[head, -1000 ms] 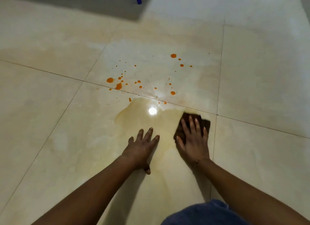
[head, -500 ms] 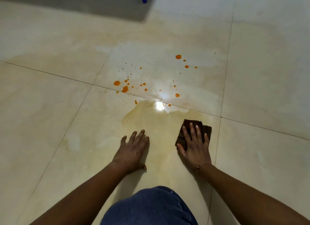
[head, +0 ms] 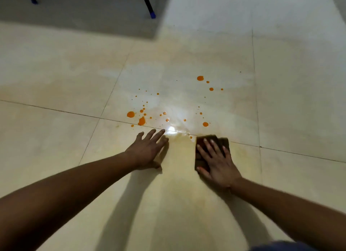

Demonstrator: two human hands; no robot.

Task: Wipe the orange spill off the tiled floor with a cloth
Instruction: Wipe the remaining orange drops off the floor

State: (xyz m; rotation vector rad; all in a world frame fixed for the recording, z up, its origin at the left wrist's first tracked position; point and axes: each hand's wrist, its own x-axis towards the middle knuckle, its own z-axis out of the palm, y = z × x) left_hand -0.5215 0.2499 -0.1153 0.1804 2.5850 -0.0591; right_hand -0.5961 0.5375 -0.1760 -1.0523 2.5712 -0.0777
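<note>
Nothing legible anywhere: no lettering, label, brand mark, number or sign on the tiled floor (head: 56, 138), on the cloth (head: 200, 160), or on the dark legs (head: 148, 3) with blue tips at the far edge.

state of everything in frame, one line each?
right hand, fingers straight, pressing the cloth
cloth, dark, flat on the floor under that hand
left hand, fingers spread, on the floor, holding nothing
orange drops, unwiped, mostly beyond the grout line
near tile, wet yellowish smear
</note>
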